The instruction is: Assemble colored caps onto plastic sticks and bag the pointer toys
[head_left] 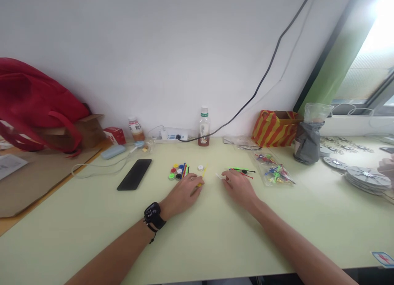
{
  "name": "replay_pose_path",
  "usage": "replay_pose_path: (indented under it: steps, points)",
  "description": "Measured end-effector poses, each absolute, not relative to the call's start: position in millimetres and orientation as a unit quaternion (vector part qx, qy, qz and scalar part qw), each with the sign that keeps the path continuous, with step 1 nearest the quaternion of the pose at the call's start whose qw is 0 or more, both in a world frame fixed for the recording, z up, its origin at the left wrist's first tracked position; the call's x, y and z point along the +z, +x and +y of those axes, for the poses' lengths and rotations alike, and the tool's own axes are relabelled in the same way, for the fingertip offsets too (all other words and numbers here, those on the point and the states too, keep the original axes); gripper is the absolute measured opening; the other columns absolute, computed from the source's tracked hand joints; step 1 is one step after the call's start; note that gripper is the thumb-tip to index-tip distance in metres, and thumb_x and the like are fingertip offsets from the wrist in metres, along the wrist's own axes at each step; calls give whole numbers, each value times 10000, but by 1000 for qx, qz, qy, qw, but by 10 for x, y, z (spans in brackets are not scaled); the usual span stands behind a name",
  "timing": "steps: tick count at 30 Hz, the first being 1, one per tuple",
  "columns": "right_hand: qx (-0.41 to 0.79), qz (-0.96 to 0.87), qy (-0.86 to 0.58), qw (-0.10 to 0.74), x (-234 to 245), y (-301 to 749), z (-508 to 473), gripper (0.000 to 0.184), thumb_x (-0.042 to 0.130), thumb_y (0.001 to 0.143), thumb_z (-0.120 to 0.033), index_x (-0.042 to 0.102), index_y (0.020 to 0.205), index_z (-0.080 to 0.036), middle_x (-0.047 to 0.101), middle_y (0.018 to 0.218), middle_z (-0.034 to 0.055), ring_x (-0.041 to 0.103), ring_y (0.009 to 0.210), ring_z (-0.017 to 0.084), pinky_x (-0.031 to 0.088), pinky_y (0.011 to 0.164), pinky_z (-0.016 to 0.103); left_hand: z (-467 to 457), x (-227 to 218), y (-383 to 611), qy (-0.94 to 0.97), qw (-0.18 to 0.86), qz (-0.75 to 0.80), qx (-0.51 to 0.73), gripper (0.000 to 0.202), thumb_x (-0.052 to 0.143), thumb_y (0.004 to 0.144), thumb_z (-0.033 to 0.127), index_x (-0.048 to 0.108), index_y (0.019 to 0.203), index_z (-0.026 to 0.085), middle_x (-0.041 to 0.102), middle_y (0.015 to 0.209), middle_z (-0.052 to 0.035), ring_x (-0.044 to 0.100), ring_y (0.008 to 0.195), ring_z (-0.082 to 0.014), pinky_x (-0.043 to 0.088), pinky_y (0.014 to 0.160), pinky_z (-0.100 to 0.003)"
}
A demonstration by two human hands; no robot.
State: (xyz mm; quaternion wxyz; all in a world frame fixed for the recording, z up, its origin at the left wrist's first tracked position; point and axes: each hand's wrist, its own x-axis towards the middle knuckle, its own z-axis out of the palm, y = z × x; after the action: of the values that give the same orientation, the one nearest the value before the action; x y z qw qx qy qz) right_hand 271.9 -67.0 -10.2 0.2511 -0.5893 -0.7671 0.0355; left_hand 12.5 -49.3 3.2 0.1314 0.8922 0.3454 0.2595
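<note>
My left hand [184, 192], with a black watch at the wrist, is closed at the fingertips on a small yellow piece [199, 185]. A thin yellow pointer [205, 170] sticks up just beyond those fingers; whether the two are joined I cannot tell. My right hand [240, 189] pinches a slim white pointer [219, 176], its end jutting leftward. Between and beyond the hands lies a white round disc [200, 168]. Several coloured discs [174, 170] and some pointers [184, 169] are grouped past my left hand. Green, black and red pointers [250, 171] lie beyond my right knuckles.
A black phone [134, 175] lies at left. Clear bags of coloured parts [278, 174] and stacked grey discs [366, 179] are at right. By the wall stand a bottle [204, 129], a power strip [181, 134] and a striped bag [273, 129]. Another person's hand [386, 168] shows at the right edge.
</note>
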Motion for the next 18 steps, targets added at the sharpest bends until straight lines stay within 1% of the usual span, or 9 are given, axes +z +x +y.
replay_pose_path:
  steps: [2, 4, 8, 11, 13, 14, 16, 18]
  points:
    - [23, -765, -580, 277, -102, 2726, -667, 203, 521, 991, -199, 653, 1146, -198, 711, 1072, 93, 651, 1006, 243, 477, 832, 345, -510, 51, 144, 895, 138, 336, 258, 224, 503, 1013, 196, 686, 1133, 241, 731, 1172, -79, 595, 1213, -271, 518, 1038, -475]
    - [29, -788, -542, 292, -87, 2729, -694, 220, 503, 1003, -196, 655, 1163, -201, 702, 1089, 97, 638, 1035, 245, 487, 884, 363, -538, 76, 165, 899, 156, 316, 260, 236, 495, 1017, 189, 711, 1097, 244, 749, 1117, -73, 619, 1143, -261, 534, 994, -449]
    - [46, -843, -463, 270, -59, 2711, -765, 293, 470, 1011, -142, 673, 1207, -222, 676, 1123, 99, 591, 1089, 259, 481, 947, 406, -607, 118, 193, 903, 218, 280, 243, 266, 490, 1015, 184, 741, 1066, 254, 764, 1058, -63, 660, 1063, -240, 554, 952, -406]
    - [61, -864, -438, 240, -68, 2692, -771, 233, 495, 1029, -179, 714, 1084, -235, 675, 1066, 84, 587, 1016, 249, 482, 895, 397, -625, 112, 195, 892, 235, 296, 247, 248, 541, 1004, 225, 716, 1176, 257, 743, 1152, -69, 676, 1092, -235, 550, 993, -406]
    - [68, -871, -429, 230, -83, 2687, -757, 221, 499, 1039, -191, 715, 1007, -231, 680, 1003, 73, 587, 948, 234, 477, 850, 380, -608, 90, 190, 882, 228, 312, 270, 268, 588, 989, 262, 699, 1233, 258, 718, 1235, -80, 674, 1137, -241, 538, 1037, -419]
    - [68, -873, -426, 229, -90, 2688, -750, 222, 497, 1041, -189, 709, 985, -226, 681, 981, 72, 586, 927, 229, 474, 837, 375, -594, 78, 187, 876, 223, 318, 285, 253, 608, 983, 284, 710, 1212, 253, 710, 1257, -85, 673, 1152, -247, 532, 1053, -427]
    - [66, -874, -423, 231, -98, 2695, -742, 222, 493, 1041, -175, 694, 956, -215, 683, 963, 72, 586, 912, 226, 468, 829, 371, -563, 56, 184, 858, 222, 336, 318, 200, 643, 969, 335, 741, 1113, 238, 712, 1259, -94, 679, 1149, -255, 532, 1058, -437]
    - [69, -875, -419, 232, -97, 2704, -744, 213, 494, 1037, -163, 680, 944, -210, 688, 963, 72, 590, 925, 227, 466, 834, 369, -537, 44, 183, 834, 247, 357, 341, 199, 672, 952, 382, 742, 1047, 223, 743, 1168, -88, 709, 1048, -242, 574, 982, -416]
